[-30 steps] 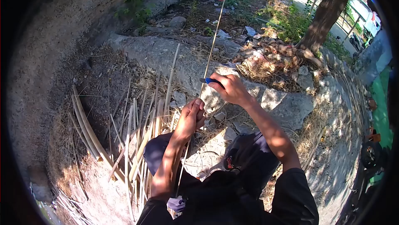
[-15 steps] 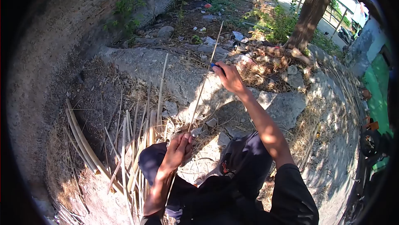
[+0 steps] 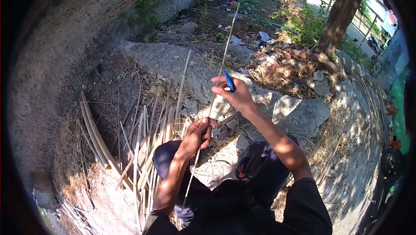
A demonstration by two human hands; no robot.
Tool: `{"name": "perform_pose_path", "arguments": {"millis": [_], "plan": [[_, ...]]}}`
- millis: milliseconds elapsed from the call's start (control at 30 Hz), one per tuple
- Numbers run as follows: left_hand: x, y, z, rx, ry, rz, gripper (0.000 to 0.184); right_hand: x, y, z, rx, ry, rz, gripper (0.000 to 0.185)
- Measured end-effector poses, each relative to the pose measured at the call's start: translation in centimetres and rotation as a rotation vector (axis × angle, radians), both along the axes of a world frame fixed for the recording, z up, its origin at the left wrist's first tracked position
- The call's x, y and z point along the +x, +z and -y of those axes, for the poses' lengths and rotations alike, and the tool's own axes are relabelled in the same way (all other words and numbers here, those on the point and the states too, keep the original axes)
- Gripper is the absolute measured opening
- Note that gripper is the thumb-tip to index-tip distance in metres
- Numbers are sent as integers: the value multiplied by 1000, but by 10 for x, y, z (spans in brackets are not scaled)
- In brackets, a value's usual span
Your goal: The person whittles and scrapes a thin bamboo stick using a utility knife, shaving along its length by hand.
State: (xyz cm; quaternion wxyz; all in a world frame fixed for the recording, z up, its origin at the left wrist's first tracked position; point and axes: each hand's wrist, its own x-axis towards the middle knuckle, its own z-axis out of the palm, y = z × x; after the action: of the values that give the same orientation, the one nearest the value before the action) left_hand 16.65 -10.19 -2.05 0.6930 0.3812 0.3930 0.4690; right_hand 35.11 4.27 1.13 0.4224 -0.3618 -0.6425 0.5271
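Observation:
A long, thin bamboo strip (image 3: 228, 40) runs slantwise from my lap up past both hands. My left hand (image 3: 197, 136) is closed around it at about mid-length, above my left knee. Farther up, my right hand (image 3: 234, 94) holds a slim blue-handled tool (image 3: 229, 80), knife-like in shape, though its blade is hard to make out. The thumb and forefinger of that hand reach toward the strip; whether they touch it I cannot tell. Below my left hand, the strip's lower end lies over my dark clothing.
Split bamboo pieces (image 3: 145, 148) stand and lean in a bunch at my left, beside curved thicker lengths (image 3: 95, 135). A rough concrete ledge (image 3: 160, 63) crosses in front. Beyond are dry grass (image 3: 277, 74), litter and a tree trunk (image 3: 342, 14); a wall (image 3: 78, 31) rises at left.
My right hand has come down nearer the left, its fingers have spread, and more of the blue handle shows. My left hand and the strip have moved up a little. The view has shifted.

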Motion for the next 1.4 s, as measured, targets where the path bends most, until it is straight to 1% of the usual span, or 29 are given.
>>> {"name": "perform_pose_path", "arguments": {"millis": [33, 67, 100, 167, 200, 300, 333, 367, 400, 433, 467, 500, 533, 567, 633, 700, 733, 767, 833, 867, 900, 967, 1000, 1033, 1067, 1167, 1300, 1367, 1400], "plan": [[4, -3, -1, -2, 4, 0, 42, -2, -7, -2, 10, -67, 48, 40], [6, -5, -2, 24, 1, 2, 42, -4, -21, -8, 126, -158, -44, 35], [6, -7, -1, 46, -2, 1, 42, -3, -23, -12, 114, -207, -14, 35], [8, -9, 0, 54, -5, -10, 42, 2, -26, -18, 140, -225, -54, 37], [10, -12, -1, 57, 2, 10, 43, 2, -18, -15, 79, -182, -81, 39], [13, -18, -3, 57, -16, 0, 45, 9, -21, -17, 55, -141, -12, 39], [16, -17, -2, 39, -16, 11, 46, 9, -22, -20, 46, -127, -39, 38], [20, -14, -2, 24, -18, 21, 48, 11, -22, -23, 46, -130, -39, 38], [25, -11, 1, -17, 60, -9, 43, 13, -17, -23, 41, -167, -69, 37], [25, -12, 4, -15, 59, -8, 43, 15, -14, -25, 37, -203, -99, 37], [26, -15, 9, 3, 100, -131, 41, 17, -24, -34, 91, -227, -185, 36], [26, -18, 15, 19, 141, -253, 39, 20, -23, -39, 93, -226, -185, 36], [24, -16, 26, 60, 138, -307, 32, 23, -24, -42, 115, -256, -199, 36], [22, -15, 35, 58, 139, -307, 32, 26, -25, -44, 136, -285, -214, 36], [17, -14, 48, 63, 22, -409, 32, 29, -27, -48, 119, -260, -275, 34], [17, -13, 54, 47, 32, -395, 32, 29, -24, -47, 203, -226, -254, 33], [18, -13, 53, 37, 97, -358, 32, 25, -21, -42, 280, -207, -248, 29], [16, -10, 52, 29, 167, -325, 32, 22, -17, -36, 277, -198, -255, 29], [11, -3, 42, -56, 214, -132, 31, 22, 4, -12, 552, -276, 305, 28], [6, -3, 37, -72, 205, -34, 31, 19, 6, -1, 629, -210, 395, 30], [1, -3, 33, -87, 195, 64, 30, 13, -7, 1, 771, -191, 384, 32], [-1, 8, 30, -64, 178, 102, 30, 9, -10, 14, 849, -51, 471, 32], [-2, 13, 31, -55, 148, 147, 31, 6, -7, 20, 850, -51, 468, 32], [-2, 18, 33, -49, 118, 192, 31, 4, -4, 26, 854, 33, 493, 32], [1, 23, 37, -48, 131, 133, 31, 2, 0, 33, 855, 120, 517, 32], [3, 27, 40, -52, 138, 162, 32, -1, 2, 39, 923, 112, 524, 32], [0, 25, 40, -47, 154, 128, 32, -3, 1, 39, 962, 125, 507, 32], [0, 27, 42, 41, 212, -106, 33, -4, 4, 41, 1025, 78, 488, 27], [0, 29, 44, 41, 212, -108, 33, -4, 3, 39, 1024, 76, 486, 27]]}}
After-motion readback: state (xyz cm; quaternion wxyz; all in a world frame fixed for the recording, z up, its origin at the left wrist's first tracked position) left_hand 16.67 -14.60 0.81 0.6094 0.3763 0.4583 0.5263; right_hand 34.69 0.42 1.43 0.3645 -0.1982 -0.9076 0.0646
